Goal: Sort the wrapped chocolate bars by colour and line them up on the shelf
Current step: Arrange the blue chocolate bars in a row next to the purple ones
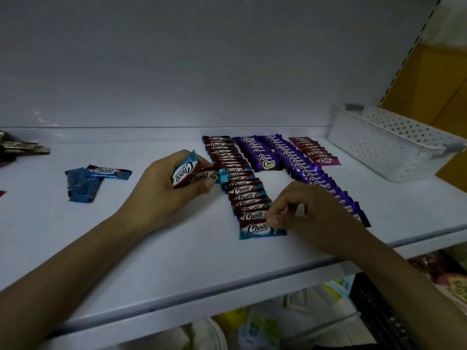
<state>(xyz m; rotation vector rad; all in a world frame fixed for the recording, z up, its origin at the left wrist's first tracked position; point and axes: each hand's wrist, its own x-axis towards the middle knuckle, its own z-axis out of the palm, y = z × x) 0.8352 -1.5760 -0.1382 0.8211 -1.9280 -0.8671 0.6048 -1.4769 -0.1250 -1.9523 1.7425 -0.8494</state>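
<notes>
On the white shelf [177,248] a long overlapping row of blue-wrapped Choco bars [237,183] runs from the back toward the front. Two purple rows [298,162] and a short pink row [316,151] lie to its right. My left hand [161,190] grips two blue bars [192,174] just left of the blue row. My right hand [300,213] pinches the right end of the frontmost blue bar [260,229], which lies flat on the shelf. A few loose blue bars [93,180] lie at the left.
A white perforated basket [389,145] stands at the back right. Dark wrapped items [22,149] lie at the far left edge. The shelf's front lip [227,291] runs diagonally below my arms, with goods on a lower shelf [262,327] beneath.
</notes>
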